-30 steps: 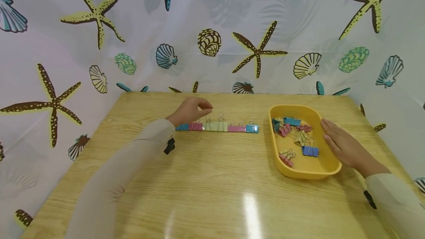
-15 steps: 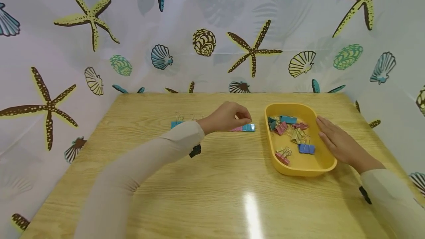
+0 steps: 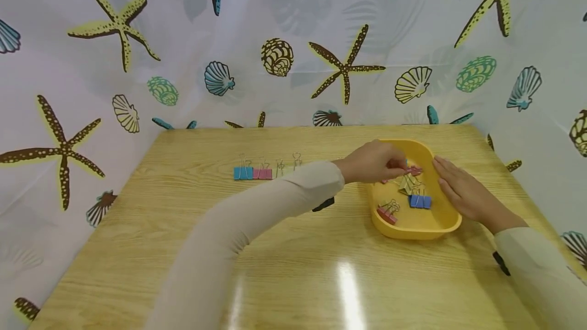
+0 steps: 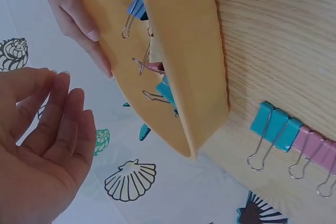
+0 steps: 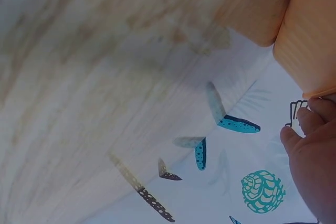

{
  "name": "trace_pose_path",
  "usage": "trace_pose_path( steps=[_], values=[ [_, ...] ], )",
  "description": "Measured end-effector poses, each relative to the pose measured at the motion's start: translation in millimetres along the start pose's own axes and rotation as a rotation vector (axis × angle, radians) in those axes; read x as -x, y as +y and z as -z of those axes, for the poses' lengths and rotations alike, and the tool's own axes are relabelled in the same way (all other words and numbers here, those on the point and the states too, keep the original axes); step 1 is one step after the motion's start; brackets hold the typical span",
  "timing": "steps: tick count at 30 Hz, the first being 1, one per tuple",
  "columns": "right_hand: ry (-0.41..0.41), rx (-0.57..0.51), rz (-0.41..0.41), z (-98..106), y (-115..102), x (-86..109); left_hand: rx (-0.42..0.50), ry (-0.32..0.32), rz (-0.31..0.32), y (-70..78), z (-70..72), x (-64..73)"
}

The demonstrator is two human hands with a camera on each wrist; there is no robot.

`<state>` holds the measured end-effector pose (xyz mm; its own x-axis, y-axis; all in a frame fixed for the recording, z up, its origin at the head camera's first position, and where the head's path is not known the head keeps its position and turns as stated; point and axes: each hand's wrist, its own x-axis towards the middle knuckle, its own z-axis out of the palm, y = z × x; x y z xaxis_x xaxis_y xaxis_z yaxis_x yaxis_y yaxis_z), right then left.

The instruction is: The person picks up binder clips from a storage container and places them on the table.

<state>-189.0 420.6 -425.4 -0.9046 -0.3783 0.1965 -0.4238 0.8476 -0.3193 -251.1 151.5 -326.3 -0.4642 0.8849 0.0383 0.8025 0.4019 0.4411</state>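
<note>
In the head view my left hand (image 3: pixel 372 163) is over the left part of the yellow tray (image 3: pixel 415 234), loosely curled with thumb and index tips close together. The left wrist view shows nothing held between those fingers (image 4: pixel 62 116). Inside the tray lie binder clips: a blue clip (image 3: pixel 420 201), a yellow clip (image 3: pixel 406 185) and a pink clip (image 3: pixel 388 215); others are partly hidden by the left hand. My right hand (image 3: pixel 468 195) rests against the tray's right side, fingers straight; its fingertips meet the tray edge in the right wrist view.
Left of the tray a row of binder clips stands on the wooden table (image 3: pixel 293 248), with a blue clip (image 3: pixel 243 173) and a pink clip (image 3: pixel 263 173) at its left end. My left sleeve (image 3: pixel 275 202) covers part of the row. A shell-patterned cloth (image 3: pixel 183 39) hangs behind.
My left hand has travelled right, from above the clip row to over the tray. The right hand stays at the tray's side, and the head view has shifted slightly.
</note>
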Motion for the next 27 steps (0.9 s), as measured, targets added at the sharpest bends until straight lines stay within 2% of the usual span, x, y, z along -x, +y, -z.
trace_pose_path(
  steps=[6,14,20,22,27],
  values=[
    [-0.014,-0.012,-0.014,3.8,-0.5,-0.2,-0.094,-0.057,0.009,15.4,-3.7,-30.1],
    [-0.017,-0.032,-0.011,3.4,1.5,-2.7,-0.148,-0.165,0.116,27.9,-6.4,-59.3],
    [-0.012,-0.052,-0.007,0.2,2.9,1.6,-0.201,-0.259,0.270,37.7,-19.2,-74.9],
    [-0.009,-0.051,-0.003,-1.3,2.8,4.2,-0.215,-0.285,0.297,39.7,-25.3,-78.2],
    [0.009,-0.037,0.013,-2.9,1.0,4.6,-0.222,-0.293,0.372,39.8,-36.4,-86.3]
  ],
)
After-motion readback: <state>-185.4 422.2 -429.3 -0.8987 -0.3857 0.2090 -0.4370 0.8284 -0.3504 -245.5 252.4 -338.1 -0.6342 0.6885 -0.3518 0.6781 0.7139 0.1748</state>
